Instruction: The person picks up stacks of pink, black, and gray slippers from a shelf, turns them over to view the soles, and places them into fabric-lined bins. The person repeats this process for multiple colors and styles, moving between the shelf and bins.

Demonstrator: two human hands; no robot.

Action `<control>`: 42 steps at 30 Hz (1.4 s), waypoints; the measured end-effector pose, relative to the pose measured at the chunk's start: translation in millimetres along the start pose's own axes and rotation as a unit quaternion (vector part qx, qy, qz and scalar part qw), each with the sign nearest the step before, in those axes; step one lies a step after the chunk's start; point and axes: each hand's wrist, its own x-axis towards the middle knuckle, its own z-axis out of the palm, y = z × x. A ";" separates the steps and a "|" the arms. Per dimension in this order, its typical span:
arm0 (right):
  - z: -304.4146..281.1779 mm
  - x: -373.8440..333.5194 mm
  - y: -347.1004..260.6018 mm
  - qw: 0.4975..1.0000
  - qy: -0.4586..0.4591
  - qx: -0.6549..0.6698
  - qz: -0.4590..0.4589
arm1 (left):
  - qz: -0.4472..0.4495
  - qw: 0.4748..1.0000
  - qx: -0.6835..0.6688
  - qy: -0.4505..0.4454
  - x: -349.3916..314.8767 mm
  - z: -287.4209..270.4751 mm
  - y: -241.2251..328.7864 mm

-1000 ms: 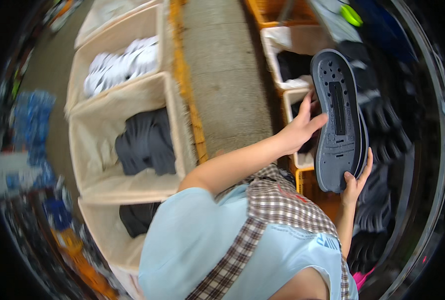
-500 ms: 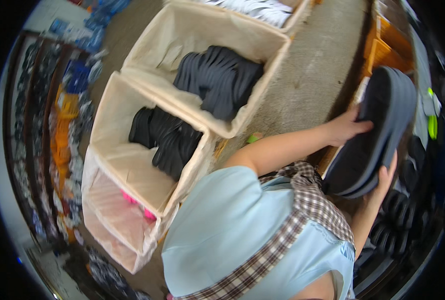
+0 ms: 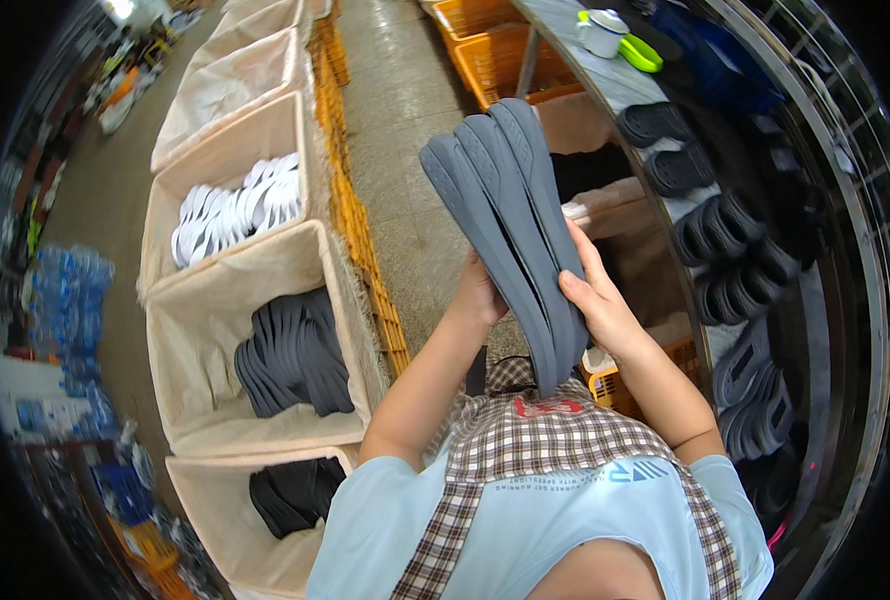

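Both my hands hold a stack of three dark grey shoe soles (image 3: 515,210), pressed together with their side edges turned up. My left hand (image 3: 480,288) grips the stack from its left side, its fingers partly hidden behind the soles. On the opposite side my right hand (image 3: 599,292) is closed around it, thumb lying on the outermost sole. The lower ends of the soles reach down to my checked apron (image 3: 525,440).
Cloth-lined bins line the left, holding white soles (image 3: 240,208), grey soles (image 3: 290,350) and black soles (image 3: 290,492). A workbench (image 3: 610,85) on the right carries black clogs (image 3: 735,230), grey shoe pieces (image 3: 750,380) and a white mug (image 3: 601,33). Orange crates (image 3: 505,62) stand beyond.
My body and the view have turned. The soles have moved from the far right to the middle in front of me, and their grey side edges now face up.
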 end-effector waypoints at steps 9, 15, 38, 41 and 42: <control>-17.3 -10.9 3.1 0.983 0.111 0.091 0.119 | -0.173 0.982 -0.066 0.043 1.8 33.1 -14.1; -21.2 -16.0 8.7 0.968 0.146 0.128 0.160 | -0.190 0.970 -0.145 0.041 13.5 11.8 -45.3; -53.2 -45.0 12.2 0.993 0.095 -0.068 0.009 | 0.024 0.960 0.258 -0.104 20.1 29.4 -22.4; -58.2 -47.7 21.5 0.983 0.120 -0.135 -0.026 | 0.071 0.939 0.297 -0.156 22.4 37.9 -22.7; -60.5 -47.6 25.4 0.971 0.135 -0.194 -0.047 | 0.011 0.967 0.213 -0.139 22.3 41.9 -23.1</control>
